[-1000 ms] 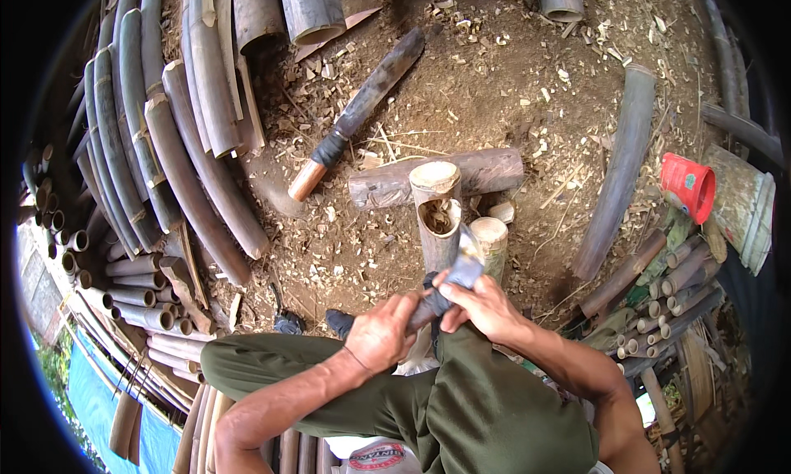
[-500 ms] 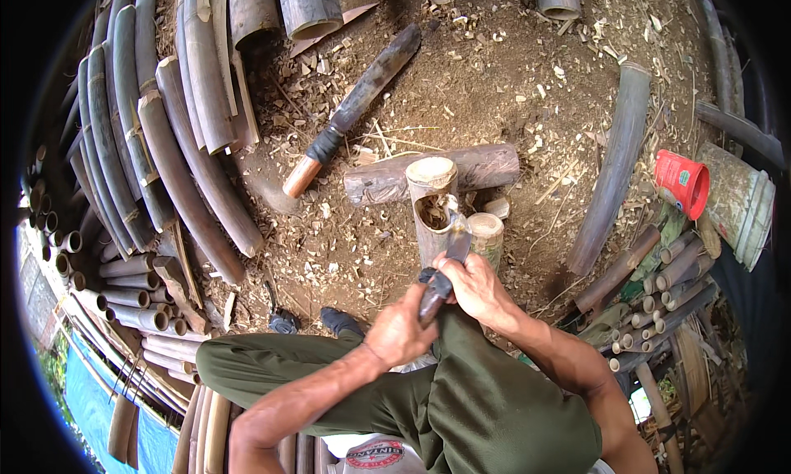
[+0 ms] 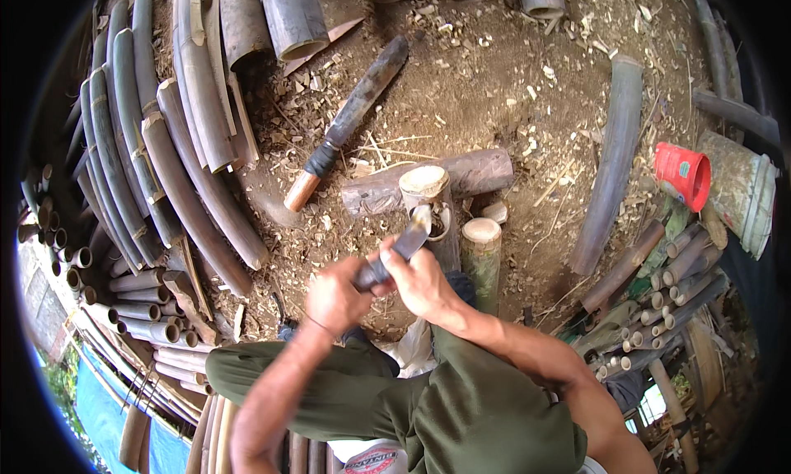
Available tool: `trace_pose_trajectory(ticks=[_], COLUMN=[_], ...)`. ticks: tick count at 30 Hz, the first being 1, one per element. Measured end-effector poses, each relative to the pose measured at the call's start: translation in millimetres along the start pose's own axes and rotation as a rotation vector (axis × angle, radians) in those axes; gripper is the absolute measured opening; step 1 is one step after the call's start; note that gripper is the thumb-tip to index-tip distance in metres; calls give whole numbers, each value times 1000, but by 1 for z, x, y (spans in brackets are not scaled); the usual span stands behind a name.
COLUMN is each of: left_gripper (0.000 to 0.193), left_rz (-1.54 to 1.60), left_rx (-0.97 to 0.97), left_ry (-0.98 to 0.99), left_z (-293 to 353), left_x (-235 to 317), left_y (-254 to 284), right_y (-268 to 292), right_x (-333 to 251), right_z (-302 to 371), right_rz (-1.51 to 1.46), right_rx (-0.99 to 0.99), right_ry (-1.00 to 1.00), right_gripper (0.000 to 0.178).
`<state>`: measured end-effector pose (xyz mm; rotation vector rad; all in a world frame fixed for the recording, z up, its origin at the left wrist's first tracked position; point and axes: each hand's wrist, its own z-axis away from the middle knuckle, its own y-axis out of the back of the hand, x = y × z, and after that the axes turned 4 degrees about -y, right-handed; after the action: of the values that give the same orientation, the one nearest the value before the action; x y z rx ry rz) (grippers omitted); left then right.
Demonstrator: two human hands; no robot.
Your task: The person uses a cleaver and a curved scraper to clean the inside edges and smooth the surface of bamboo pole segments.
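Observation:
Both my hands are closed on one short-bladed knife [image 3: 411,239] with a dark wrapped handle. My left hand [image 3: 339,291] grips the handle end, and my right hand [image 3: 423,283] holds it farther forward, close to the blade. The blade tip reaches the side opening of a bamboo section [image 3: 423,182], which leans toward me against a thick log [image 3: 486,171] on the ground. Pale shavings show around the opening, though the knife and fingers partly hide it. Just right of it stands another cut bamboo piece [image 3: 482,233] with a pale top.
Beyond the log lies a large machete [image 3: 362,95] with a wooden handle. Long bamboo poles [image 3: 194,169] line the left side. At the right are a single bamboo length [image 3: 614,161], a red bucket [image 3: 680,176], a dirty pale bucket [image 3: 741,194] and stacked short tubes. Chips cover the soil.
Both hands and the knife have shifted left, and the blade now slants more toward the right. The notched bamboo has tilted slightly. The whole view has moved a little.

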<state>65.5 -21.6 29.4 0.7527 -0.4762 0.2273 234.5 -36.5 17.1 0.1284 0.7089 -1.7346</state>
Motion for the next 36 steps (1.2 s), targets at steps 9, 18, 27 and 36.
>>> trace_pose_trajectory(ticks=[9,18,27,36], left_gripper=[20,18,48,92], left_rz=[-1085,-624,514,938], left_rx=[-553,-564,-311,231], left_ry=[-423,-183,-310,139], left_z=[-101,-38,-7,-34], left_x=[172,117,168,28], left_y=[134,102,156,-25], right_y=[17,40,78,108], right_x=[-17,-31,-98,-87], right_z=[-2,59,59,23], right_rz=[-1467,-229,770,128], right_rx=[-547,-390,-94,-170], right_ry=[-89,-187,970,989], right_gripper=[39,37,68,29])
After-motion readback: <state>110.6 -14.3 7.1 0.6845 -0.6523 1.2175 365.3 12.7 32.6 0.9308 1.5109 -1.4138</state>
